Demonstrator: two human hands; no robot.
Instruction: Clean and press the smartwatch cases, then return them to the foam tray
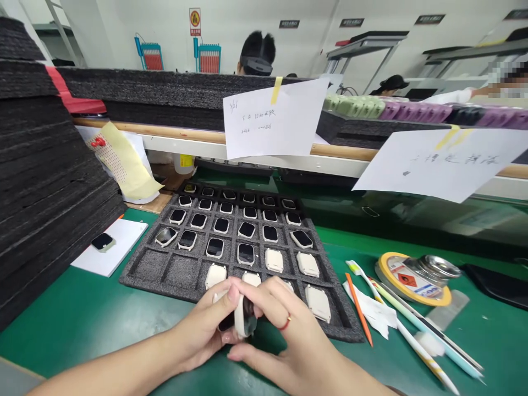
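A white-rimmed smartwatch case (240, 323) with a dark glossy face is held upright on edge above the front of the black foam tray (181, 270). My left hand (206, 327) closes round it from the left, thumb on top. A second dark, white-edged piece shows beside it in that hand; whether it is a separate watch I cannot tell. Fingers of my right hand (289, 330) rest on the case from the right, with the thumb apart below. In the tray, several watch cases (246, 254) show dark screens, and several near the front (317, 302) show plain white surfaces.
A lone watch (103, 242) lies on white paper at left, beside stacked black foam (49, 181). At right are an orange stick (359, 311), a toothbrush (424, 357), yellow tape (385, 269) and a metal-topped container (437, 268). A shelf with paper notes (274, 124) spans behind; co-workers sit beyond.
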